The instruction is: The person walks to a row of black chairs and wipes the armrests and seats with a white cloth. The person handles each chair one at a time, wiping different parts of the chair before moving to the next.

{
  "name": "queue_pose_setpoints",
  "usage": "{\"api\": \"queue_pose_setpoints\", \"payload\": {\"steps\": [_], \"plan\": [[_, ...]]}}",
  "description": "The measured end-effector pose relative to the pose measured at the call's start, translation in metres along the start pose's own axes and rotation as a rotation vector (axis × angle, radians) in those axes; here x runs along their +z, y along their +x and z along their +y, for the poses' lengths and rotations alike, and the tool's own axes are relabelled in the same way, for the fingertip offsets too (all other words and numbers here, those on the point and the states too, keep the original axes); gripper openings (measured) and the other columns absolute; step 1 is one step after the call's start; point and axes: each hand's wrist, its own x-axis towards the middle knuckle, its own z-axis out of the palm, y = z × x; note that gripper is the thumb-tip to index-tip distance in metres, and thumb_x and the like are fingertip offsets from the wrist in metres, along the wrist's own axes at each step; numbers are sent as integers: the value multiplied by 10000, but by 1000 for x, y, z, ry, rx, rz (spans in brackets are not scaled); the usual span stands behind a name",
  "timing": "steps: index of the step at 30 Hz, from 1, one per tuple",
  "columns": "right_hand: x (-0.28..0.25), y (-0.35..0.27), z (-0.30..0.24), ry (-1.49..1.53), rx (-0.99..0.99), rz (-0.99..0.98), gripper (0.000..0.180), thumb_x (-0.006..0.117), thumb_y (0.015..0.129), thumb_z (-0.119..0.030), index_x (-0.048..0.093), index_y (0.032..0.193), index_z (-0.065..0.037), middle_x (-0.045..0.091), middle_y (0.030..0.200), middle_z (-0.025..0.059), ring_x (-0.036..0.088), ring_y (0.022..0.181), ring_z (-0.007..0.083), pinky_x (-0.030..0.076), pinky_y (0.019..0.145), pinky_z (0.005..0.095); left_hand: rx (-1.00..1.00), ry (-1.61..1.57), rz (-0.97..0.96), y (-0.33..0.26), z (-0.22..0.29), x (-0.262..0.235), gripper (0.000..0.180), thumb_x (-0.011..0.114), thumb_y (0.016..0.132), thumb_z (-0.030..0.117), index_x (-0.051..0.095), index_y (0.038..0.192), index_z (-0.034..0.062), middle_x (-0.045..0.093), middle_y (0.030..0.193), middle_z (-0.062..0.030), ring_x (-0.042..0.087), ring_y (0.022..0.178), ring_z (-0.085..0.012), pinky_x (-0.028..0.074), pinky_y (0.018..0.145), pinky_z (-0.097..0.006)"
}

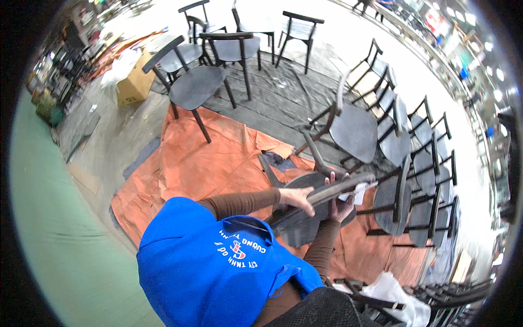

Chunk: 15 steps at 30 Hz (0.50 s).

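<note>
A dark wooden chair is tilted in front of me, its legs angled away toward the far side. My left hand lies over the chair's long curved rail, with fingers and thumb about it. Farther along the same rail, my right hand reaches up from below, and some of its fingertips show beyond the rail. Beside the right hand is a small white piece, paper or cloth; I cannot tell which. Part of the seat is hidden behind the rail and my arms.
Orange sheeting covers the floor beneath the chair. Several black chairs stand upright at the far left, one nearest. More chairs crowd the right side. A cardboard box sits at far left. Dark chair parts and white plastic lie at lower right.
</note>
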Motion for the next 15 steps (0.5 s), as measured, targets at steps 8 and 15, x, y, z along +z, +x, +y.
{"api": "queue_pose_setpoints", "payload": {"steps": [8, 15], "plan": [[40, -4, 144, -115, 155, 110, 562, 599, 808, -248, 433, 1313, -66, 500, 1208, 206, 478, 1112, 398, 348, 972, 535, 1, -96, 202, -142, -93, -40, 936, 741, 596, 347, 316, 1321, -66, 506, 1203, -242, 499, 1125, -313, 409, 929, -361], [94, 9, 269, -241, 358, 89, 502, 590, 836, -245, 443, 1265, -30, 526, 1176, 172, 505, 1086, 386, 392, 957, 524, 27, -160, 462, -244, -146, -87, 928, 717, 575, 310, 318, 1311, -91, 497, 1199, -271, 489, 1131, -343, 400, 943, -377]]}}
